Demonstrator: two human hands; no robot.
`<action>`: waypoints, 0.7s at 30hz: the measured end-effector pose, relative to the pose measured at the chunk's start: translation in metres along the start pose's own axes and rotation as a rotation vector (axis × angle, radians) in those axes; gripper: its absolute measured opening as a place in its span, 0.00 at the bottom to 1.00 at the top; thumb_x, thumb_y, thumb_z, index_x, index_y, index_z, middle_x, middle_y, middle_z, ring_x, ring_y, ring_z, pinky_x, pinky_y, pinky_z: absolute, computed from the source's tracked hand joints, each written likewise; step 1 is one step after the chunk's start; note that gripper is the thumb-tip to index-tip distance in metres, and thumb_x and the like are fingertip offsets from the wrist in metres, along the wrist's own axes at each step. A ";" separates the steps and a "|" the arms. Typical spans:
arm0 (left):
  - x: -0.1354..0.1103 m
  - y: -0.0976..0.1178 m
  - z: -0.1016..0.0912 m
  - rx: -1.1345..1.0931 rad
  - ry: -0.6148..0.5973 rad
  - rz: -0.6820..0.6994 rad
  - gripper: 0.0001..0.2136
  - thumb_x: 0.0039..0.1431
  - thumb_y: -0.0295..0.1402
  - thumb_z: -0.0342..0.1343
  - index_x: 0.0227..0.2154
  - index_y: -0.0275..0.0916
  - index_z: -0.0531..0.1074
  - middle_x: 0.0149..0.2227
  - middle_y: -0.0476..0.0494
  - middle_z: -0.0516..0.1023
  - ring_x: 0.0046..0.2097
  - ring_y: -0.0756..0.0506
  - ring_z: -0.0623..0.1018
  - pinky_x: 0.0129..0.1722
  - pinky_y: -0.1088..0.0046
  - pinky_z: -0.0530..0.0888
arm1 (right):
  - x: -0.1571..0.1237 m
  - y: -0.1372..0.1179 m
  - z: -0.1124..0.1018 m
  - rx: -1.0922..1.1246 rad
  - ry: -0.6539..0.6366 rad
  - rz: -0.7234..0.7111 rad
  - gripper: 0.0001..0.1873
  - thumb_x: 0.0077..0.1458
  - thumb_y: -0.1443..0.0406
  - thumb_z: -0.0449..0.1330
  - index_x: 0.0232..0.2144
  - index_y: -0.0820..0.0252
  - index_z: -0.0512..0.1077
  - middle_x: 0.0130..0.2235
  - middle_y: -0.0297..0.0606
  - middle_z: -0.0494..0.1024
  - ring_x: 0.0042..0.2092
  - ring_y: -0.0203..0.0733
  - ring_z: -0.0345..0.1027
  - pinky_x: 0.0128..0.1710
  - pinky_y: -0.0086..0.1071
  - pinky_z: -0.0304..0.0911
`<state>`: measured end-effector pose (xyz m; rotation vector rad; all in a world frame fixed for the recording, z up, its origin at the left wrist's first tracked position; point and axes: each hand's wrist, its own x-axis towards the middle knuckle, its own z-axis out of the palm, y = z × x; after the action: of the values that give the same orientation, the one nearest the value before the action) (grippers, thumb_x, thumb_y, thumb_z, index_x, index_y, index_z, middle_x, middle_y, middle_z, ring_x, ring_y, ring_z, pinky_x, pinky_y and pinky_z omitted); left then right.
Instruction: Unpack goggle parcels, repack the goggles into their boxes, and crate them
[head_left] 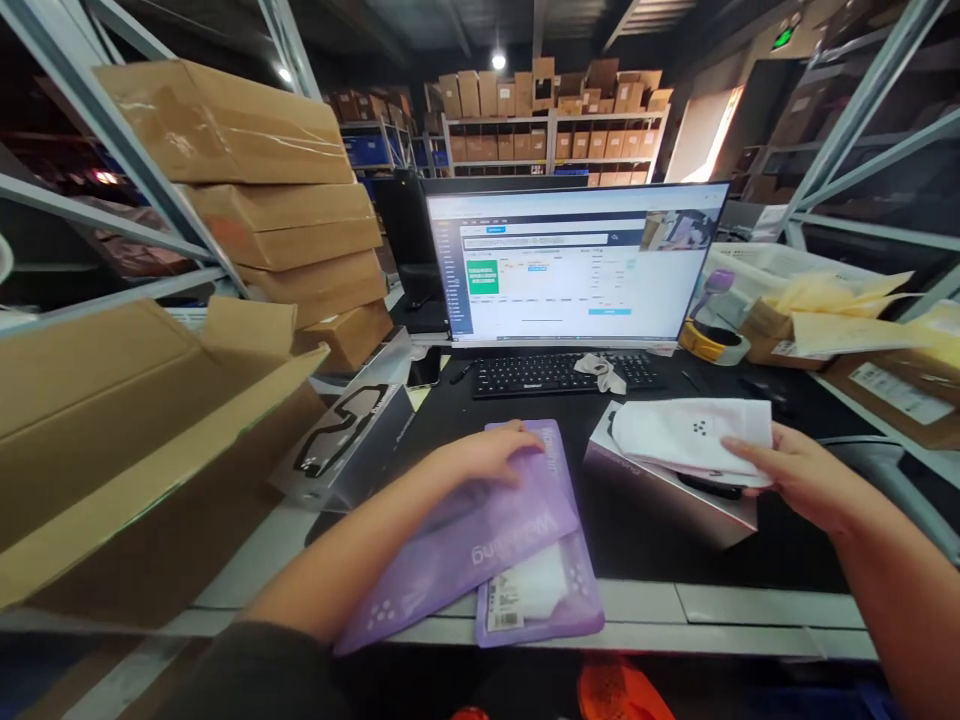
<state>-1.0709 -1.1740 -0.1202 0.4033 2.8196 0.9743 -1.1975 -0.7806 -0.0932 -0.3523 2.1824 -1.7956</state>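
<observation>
My right hand [799, 470] pinches a folded white sock [675, 430] with a small dark dot print, thumb on top. The sock is held over a grey-white printed box [675, 495] on the black desk mat. My left hand [495, 455] lies on the upper of two purple plastic pouches [465, 540], fingers apart. Beneath it, a second purple pouch [585, 600] shows white contents through a clear part and carries a barcode label [505, 603]. Both pouches reach over the desk's front edge. Further left lies another printed box [349, 440] with a dark outline picture.
An open cardboard carton [150, 440] stands at left, near stacked boxes [292, 230]. Behind are a monitor [570, 270], a keyboard [525, 375] with a crumpled grey-white piece [600, 373] on it, and a phone [425, 367]. Tape rolls [712, 343] and a carton [900, 395] sit right.
</observation>
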 end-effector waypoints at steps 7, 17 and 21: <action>0.023 0.035 0.007 -0.064 0.318 0.049 0.35 0.55 0.42 0.65 0.64 0.45 0.58 0.63 0.35 0.63 0.59 0.37 0.70 0.59 0.54 0.68 | 0.002 -0.002 0.005 -0.084 -0.032 -0.305 0.21 0.54 0.53 0.68 0.48 0.51 0.77 0.49 0.42 0.80 0.50 0.53 0.74 0.52 0.47 0.71; 0.081 0.085 0.033 -0.310 0.447 0.150 0.38 0.47 0.28 0.71 0.60 0.43 0.61 0.60 0.39 0.71 0.59 0.37 0.72 0.60 0.59 0.68 | 0.007 0.002 0.027 -0.057 -0.189 -0.289 0.30 0.52 0.51 0.69 0.53 0.54 0.66 0.47 0.40 0.76 0.47 0.48 0.72 0.43 0.39 0.72; 0.082 0.087 0.041 -0.192 0.470 0.171 0.36 0.45 0.24 0.71 0.57 0.44 0.64 0.58 0.42 0.72 0.59 0.39 0.73 0.61 0.60 0.69 | 0.002 0.008 0.025 0.057 -0.146 -0.202 0.37 0.45 0.53 0.73 0.52 0.52 0.61 0.45 0.37 0.73 0.43 0.45 0.73 0.37 0.35 0.73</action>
<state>-1.1227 -1.0598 -0.1013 0.4465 3.0874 1.5419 -1.1900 -0.8022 -0.1058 -0.6906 2.0532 -1.8657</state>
